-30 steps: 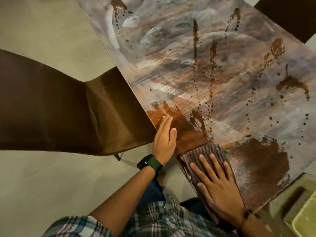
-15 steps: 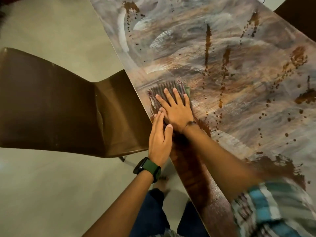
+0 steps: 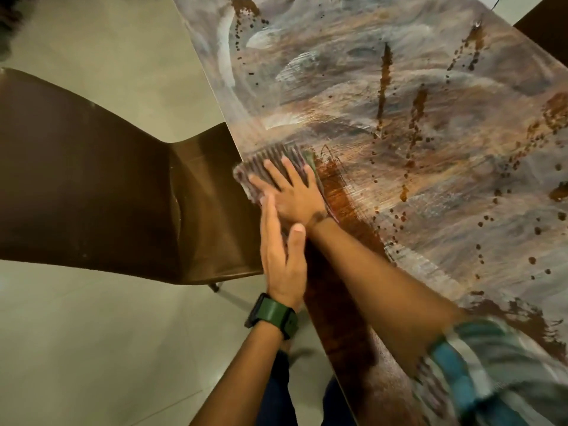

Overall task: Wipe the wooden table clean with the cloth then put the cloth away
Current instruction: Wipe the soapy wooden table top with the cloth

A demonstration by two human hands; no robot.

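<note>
The right hand (image 3: 292, 195) lies flat, fingers spread and straight, pressing the cloth (image 3: 273, 162) down on the wooden table (image 3: 415, 142) at its left edge; part of the cloth hangs past that edge. It grasps nothing, only pushes. The left hand (image 3: 282, 250) rests just behind, fingers straight and together, flat along the table edge and touching the right wrist. A green watch (image 3: 272, 315) sits on the left wrist. Brown drips and pale smears cover the tabletop, with a darker wet strip beside the cloth. A brown chair (image 3: 123, 192) stands just beside the table.
</note>
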